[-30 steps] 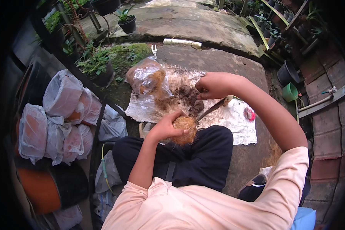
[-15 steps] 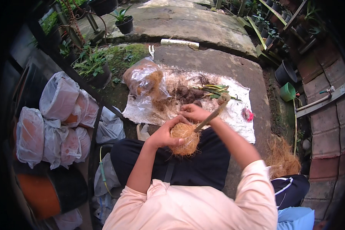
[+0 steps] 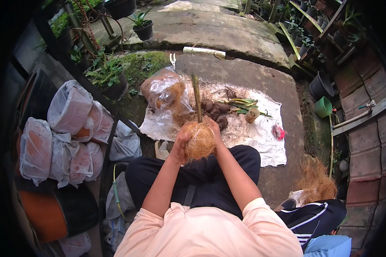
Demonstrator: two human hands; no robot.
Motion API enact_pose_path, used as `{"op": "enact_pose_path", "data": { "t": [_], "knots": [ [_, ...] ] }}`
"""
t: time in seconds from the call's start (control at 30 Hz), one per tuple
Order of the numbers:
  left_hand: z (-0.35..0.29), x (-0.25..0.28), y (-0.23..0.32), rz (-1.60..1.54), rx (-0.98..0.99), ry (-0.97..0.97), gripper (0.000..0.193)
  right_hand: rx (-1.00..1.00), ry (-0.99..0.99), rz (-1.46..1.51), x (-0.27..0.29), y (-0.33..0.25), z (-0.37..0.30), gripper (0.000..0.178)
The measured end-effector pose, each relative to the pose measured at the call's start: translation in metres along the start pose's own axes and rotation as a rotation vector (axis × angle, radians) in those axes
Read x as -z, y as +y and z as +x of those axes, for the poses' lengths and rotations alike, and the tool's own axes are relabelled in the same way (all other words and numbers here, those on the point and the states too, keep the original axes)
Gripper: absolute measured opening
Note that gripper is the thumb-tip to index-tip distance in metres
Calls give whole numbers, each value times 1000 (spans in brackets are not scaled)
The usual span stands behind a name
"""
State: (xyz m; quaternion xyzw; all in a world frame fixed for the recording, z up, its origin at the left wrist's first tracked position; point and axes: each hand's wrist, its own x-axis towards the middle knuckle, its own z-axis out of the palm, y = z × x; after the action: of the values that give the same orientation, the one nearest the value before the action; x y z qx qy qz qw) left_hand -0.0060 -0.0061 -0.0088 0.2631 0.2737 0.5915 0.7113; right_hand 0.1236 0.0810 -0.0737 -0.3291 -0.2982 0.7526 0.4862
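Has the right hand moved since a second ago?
Yes. Judged against the white sheet, the right hand has moved leftward and nearer the person, and now holds the fibre ball.

Soft daylight glints on the plastic bag (image 3: 162, 85); edges bend, darkening.

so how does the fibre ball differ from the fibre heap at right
The fibre ball is round and compact; the fibre heap is loose and shaggy. The ball sits between left hand and right hand; the heap is touched by neither. A stalk rises from the ball, none from the heap. Both look stringy and orange-brown.
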Motion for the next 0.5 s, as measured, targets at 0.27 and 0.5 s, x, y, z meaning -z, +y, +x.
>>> {"op": "enact_pose_path", "data": {
  "t": [0.27, 0.5],
  "knots": [
    [12, -1, 0, -51, -55, 202, 65, -190, -324, 205, -11, -55, -36, 55],
    [21, 3, 1, -198, -31, 360, 56, -214, -503, 464, 13, -36, -58, 55]
  ]
}}
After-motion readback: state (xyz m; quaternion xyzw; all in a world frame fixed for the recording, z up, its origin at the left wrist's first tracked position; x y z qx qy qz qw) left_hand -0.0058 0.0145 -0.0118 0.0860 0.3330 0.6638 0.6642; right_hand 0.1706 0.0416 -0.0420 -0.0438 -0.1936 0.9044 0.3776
